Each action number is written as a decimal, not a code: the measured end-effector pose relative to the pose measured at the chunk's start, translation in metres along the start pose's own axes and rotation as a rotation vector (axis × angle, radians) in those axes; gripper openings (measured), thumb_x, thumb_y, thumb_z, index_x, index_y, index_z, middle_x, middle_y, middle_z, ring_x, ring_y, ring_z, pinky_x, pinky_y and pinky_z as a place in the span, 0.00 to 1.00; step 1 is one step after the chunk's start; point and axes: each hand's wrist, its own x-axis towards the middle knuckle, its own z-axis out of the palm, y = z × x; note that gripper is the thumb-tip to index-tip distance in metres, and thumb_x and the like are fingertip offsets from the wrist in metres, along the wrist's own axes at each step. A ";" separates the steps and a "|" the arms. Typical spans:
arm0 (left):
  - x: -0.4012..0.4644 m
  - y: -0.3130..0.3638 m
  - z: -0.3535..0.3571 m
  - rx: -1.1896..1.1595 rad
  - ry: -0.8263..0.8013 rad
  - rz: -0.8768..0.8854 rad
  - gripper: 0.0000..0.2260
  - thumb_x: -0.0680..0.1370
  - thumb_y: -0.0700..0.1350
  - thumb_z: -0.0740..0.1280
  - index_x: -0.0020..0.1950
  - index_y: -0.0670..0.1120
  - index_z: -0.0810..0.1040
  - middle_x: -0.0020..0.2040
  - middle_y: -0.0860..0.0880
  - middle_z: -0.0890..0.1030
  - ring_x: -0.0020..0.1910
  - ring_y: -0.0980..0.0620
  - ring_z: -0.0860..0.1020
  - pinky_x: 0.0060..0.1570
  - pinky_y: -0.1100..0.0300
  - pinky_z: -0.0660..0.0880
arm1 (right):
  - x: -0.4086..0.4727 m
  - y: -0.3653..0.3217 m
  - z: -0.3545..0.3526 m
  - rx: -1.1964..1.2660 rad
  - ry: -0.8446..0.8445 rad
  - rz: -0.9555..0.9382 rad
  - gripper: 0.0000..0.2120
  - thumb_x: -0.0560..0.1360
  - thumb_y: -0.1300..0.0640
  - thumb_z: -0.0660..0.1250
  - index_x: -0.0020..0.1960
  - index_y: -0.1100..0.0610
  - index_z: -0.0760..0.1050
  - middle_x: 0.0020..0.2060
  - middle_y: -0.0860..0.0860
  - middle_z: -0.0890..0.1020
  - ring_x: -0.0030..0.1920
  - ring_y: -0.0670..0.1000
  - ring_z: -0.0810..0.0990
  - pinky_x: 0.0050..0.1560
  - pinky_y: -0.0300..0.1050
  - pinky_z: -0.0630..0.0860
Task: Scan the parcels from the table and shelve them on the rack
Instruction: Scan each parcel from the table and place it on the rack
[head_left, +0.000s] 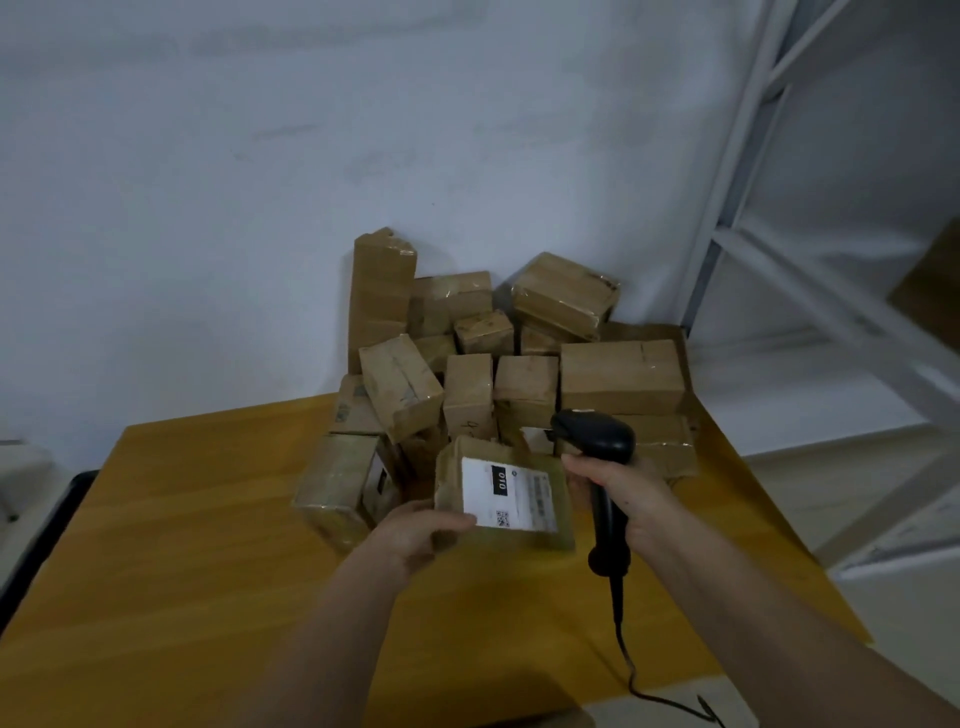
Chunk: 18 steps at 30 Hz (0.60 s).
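Note:
My left hand (415, 535) holds a small brown parcel (558, 467) just above the wooden table (182, 545), gripping its near left corner. A white shipping label (511, 493) with a barcode and the number 010 faces up. My right hand (623, 501) grips a black corded barcode scanner (597, 441) by its handle, to the right of the parcel, its head above the parcel's far right corner. Behind them a heap of several taped cardboard parcels (621, 376) is piled at the table's far edge against the wall.
A white metal rack (810, 291) stands to the right of the table, with a brown box (930, 291) on one shelf. The scanner's cable (631, 670) trails over the table's near edge. A loose parcel (343, 478) lies left of the held one.

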 end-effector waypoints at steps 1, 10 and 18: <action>-0.001 -0.003 0.000 -0.092 -0.005 0.006 0.19 0.69 0.37 0.76 0.58 0.44 0.77 0.50 0.47 0.81 0.50 0.50 0.77 0.54 0.54 0.73 | -0.003 -0.003 -0.002 -0.002 0.013 -0.005 0.13 0.70 0.58 0.76 0.51 0.61 0.79 0.42 0.55 0.81 0.44 0.55 0.78 0.52 0.54 0.74; -0.030 -0.016 0.034 -0.519 -0.087 0.123 0.44 0.61 0.35 0.79 0.74 0.48 0.64 0.55 0.44 0.84 0.54 0.45 0.82 0.49 0.55 0.75 | -0.019 -0.010 -0.012 0.119 -0.016 -0.075 0.10 0.70 0.55 0.76 0.46 0.55 0.77 0.45 0.53 0.79 0.47 0.53 0.76 0.56 0.52 0.71; -0.051 -0.003 0.077 -0.703 -0.214 0.250 0.63 0.43 0.39 0.86 0.73 0.54 0.60 0.58 0.41 0.82 0.52 0.41 0.83 0.55 0.47 0.75 | -0.034 -0.024 -0.012 0.257 -0.077 -0.206 0.18 0.63 0.57 0.78 0.53 0.55 0.81 0.48 0.53 0.86 0.55 0.56 0.82 0.62 0.61 0.74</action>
